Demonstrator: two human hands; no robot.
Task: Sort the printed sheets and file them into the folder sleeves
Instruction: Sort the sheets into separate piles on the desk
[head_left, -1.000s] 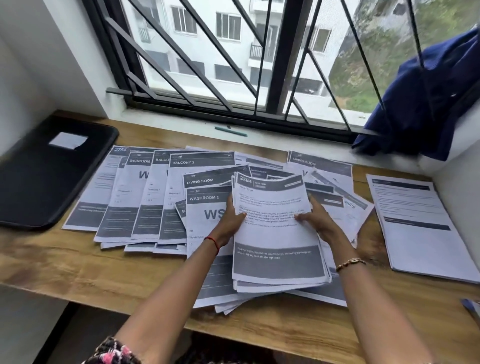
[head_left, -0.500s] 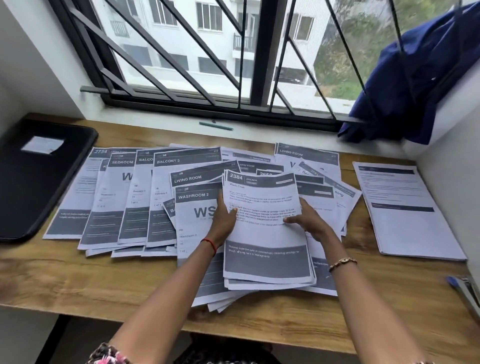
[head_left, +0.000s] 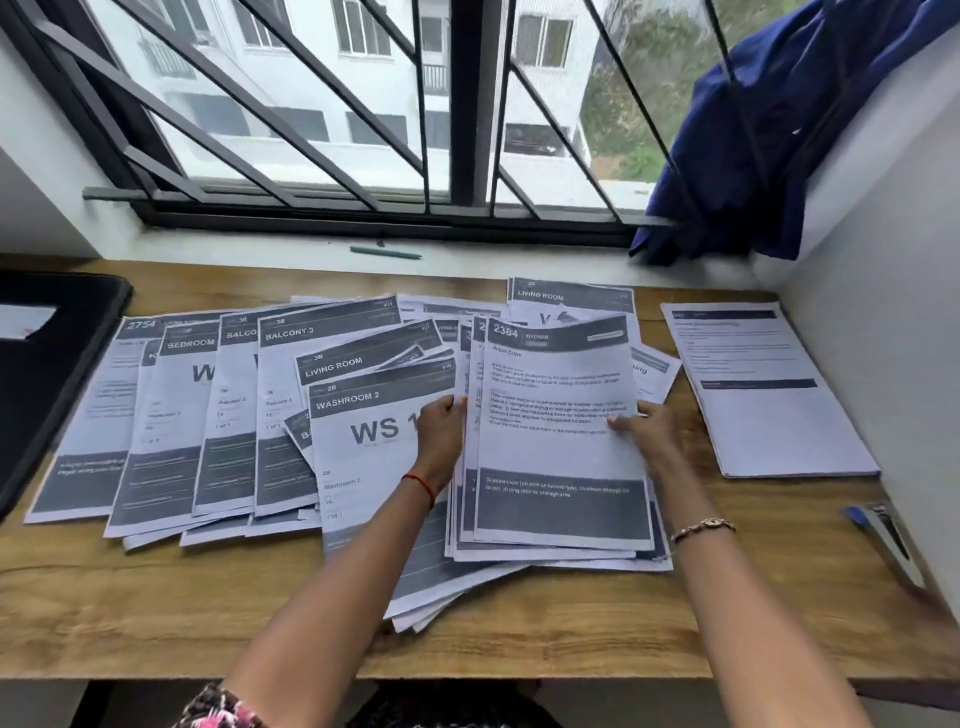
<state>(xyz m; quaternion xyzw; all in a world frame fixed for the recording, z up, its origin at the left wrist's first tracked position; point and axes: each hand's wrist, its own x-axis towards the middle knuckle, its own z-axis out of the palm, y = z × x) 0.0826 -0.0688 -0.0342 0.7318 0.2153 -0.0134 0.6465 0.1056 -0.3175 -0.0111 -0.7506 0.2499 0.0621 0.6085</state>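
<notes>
A thin stack of white printed sheets with dark grey header bands (head_left: 556, 415) is being held above the middle of the light wooden desk (head_left: 156, 613). Its left edge is being gripped by the curled fingers of the left hand (head_left: 441, 431), and its right edge is being pinched under the thumb of the right hand (head_left: 649, 431). Sorting is judged to be only partly done. A fanned row of similar room-titled sheets (head_left: 208, 415) is lying spread at the left and a squared pile of white text pages (head_left: 763, 395) at the right. Nothing is being seen filed in the flat black folder (head_left: 57, 364) at the desk's left end. Movement is being hemmed in by the white wall (head_left: 883, 260) on the right and the pale window sill (head_left: 311, 254) behind, with bare wood being left mainly along the near edge.
</notes>
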